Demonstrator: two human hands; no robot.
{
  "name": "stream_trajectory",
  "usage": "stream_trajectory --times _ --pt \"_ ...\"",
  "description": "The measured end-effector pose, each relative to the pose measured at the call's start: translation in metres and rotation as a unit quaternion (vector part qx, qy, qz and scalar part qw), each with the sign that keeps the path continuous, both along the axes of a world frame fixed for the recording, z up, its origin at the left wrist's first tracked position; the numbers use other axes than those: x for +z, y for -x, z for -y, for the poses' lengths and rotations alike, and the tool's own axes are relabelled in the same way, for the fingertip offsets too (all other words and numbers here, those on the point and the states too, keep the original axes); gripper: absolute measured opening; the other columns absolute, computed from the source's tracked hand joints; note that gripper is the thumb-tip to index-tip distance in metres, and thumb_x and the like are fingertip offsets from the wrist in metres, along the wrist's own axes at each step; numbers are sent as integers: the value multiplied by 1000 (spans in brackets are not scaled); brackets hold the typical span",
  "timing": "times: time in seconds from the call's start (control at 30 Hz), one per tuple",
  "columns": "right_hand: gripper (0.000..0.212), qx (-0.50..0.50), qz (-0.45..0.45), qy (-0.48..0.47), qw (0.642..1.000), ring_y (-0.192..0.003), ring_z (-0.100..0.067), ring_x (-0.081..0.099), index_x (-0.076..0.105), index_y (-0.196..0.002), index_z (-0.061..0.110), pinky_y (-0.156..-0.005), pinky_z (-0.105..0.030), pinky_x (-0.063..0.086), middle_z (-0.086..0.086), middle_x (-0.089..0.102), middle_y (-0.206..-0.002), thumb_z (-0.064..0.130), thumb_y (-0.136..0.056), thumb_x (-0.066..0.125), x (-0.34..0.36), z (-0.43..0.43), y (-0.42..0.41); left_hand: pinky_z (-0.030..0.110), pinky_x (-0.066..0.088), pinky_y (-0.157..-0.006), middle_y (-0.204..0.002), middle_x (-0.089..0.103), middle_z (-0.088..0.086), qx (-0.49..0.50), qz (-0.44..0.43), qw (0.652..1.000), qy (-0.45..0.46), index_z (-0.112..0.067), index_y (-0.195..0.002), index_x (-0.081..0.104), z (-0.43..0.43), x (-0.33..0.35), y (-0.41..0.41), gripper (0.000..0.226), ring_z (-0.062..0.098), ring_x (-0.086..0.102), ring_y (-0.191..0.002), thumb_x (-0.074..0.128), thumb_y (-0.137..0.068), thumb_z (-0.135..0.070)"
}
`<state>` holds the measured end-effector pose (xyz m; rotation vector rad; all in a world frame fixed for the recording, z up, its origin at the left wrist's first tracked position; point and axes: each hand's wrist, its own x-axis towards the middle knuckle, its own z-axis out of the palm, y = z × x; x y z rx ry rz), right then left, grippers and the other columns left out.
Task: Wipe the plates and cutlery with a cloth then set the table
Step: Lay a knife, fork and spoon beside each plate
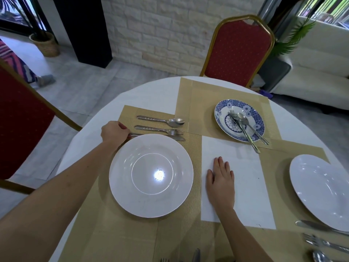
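Gold woven placemat at L setting carries large white plate, w/ spoon, fork and knife laid side by side just beyond its far rim. Left hand is curled over the knife's handle end, grip closed on it; blade tip rests on mat, touching or nearly touching the fork tines. Right hand lies flat, fingers spread, on bare white table between settings; holds nothing.

Blue patterned plate sits on far mat w/ loose cutlery piled across it, handles overhanging the near rim; judged not yet laid out. Second white plate at R w/ cutlery beside it. No cloth in view.

Handling, judged: knife is stiff steel, light, smooth and prob. slippery; best taken by ridged handle, as now, and slid rather than lifted to align. Plates are ceramic, heavier, breakable; take by rim w/ both hands. Piled cutlery on blue plate may slide off if plate tilts.

Markings: none legible on plates, cutlery or mats; handles show ridges only.
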<state>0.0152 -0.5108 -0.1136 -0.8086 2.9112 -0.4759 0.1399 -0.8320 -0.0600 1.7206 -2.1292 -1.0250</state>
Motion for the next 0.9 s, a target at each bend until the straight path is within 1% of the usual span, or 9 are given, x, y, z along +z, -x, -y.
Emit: stream_trajectory --times 0.13,0.33,0.43,0.5,0.53,0.63,0.7,0.83,0.9 --pt "59 -1 5 0 1000 -148 -26 16 27 -151 10 -119 -38 7 -6 24 -158 35 -97 23 0 0 -1 32 52 -83 -88 72 8 -20 -15 1000 9 -10 -88 71 0 0 0 10 24 66 -90 68 -82 -17" --pt "60 0 8 -3 1000 -148 -26 16 26 -151 11 -119 -37 6 -5 23 -158 36 -96 22 1 0 -1 29 49 -81 -86 73 10 -35 -18 999 25 -6 -91 71 0 1 3 14 22 67 -86 70 -83 -17" --pt "63 2 7 -4 1000 -148 -25 16 27 -151 11 -119 -37 6 -5 24 -158 37 -94 21 1 0 -1 25 52 -75 -76 72 7 -37 -30 999 12 -6 -89 71 3 -2 3 13 4 67 -61 71 -83 -18" --pt "62 0 7 -1 1000 -148 -25 16 28 -151 11 -120 -38 7 -5 25 -158 37 -94 22 1 -1 -1 15 47 -65 -67 66 1 -41 -36 998 5 -7 -87 70 4 -3 2 11 -8 55 -39 71 -83 -17" --pt "62 0 7 0 1000 -148 -25 16 28 -151 11 -120 -38 8 -5 25 -158 37 -94 22 1 -1 -1 16 48 -66 -66 66 1 -42 -38 998 3 -7 -86 70 4 -3 1 11 -8 56 -39 71 -83 -17" --pt "63 -2 4 0 1000 -147 -26 16 28 -150 10 -119 -39 8 -5 26 -158 37 -94 21 2 1 0 31 56 -79 -74 71 6 -44 -50 998 4 -8 -86 70 2 5 -1 8 9 68 -61 71 -82 -16" --pt "63 -1 9 -1 1000 -147 -26 16 28 -150 10 -119 -38 7 -6 26 -158 36 -94 20 3 3 1 27 54 -76 -71 69 3 -51 -75 996 4 -11 -84 68 -2 14 0 4 8 66 -58 68 -84 -16" --pt "53 11 34 -22 999 -148 -26 12 22 -152 10 -119 -38 5 -6 20 -160 30 -102 24 5 3 1 29 50 -80 -89 70 3 -102 -91 987 79 -14 -93 68 -22 38 17 14 21 65 -86 58 -89 -24" --pt "52 30 64 -22 997 -149 -24 9 19 -153 11 -120 -37 4 -4 17 -161 25 -104 29 13 0 5 23 42 -76 -93 68 0 -149 -94 979 105 -17 -95 67 -47 49 29 15 19 61 -90 55 -89 -23"
